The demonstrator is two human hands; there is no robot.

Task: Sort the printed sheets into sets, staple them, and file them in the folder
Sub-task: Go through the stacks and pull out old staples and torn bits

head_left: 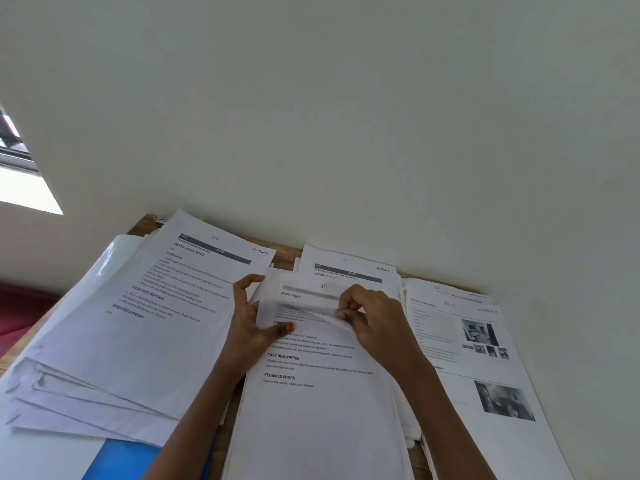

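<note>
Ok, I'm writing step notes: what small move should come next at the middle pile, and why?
Probably lift the top sheet clear of the middle pile: the right hand pinches its curled upper edge, and the left hand rests on the sheets beneath.

I see my left hand (249, 320) pressing its thumb on the middle stack (322, 410), while my right hand (372, 317) pinches the curled top sheet (311, 292). A blue folder (128, 459) lies left.

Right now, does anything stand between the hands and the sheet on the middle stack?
Nothing visible does. The right hand pinches the top sheet, curled up off the middle stack, and the left hand rests on that stack's left edge.
</note>
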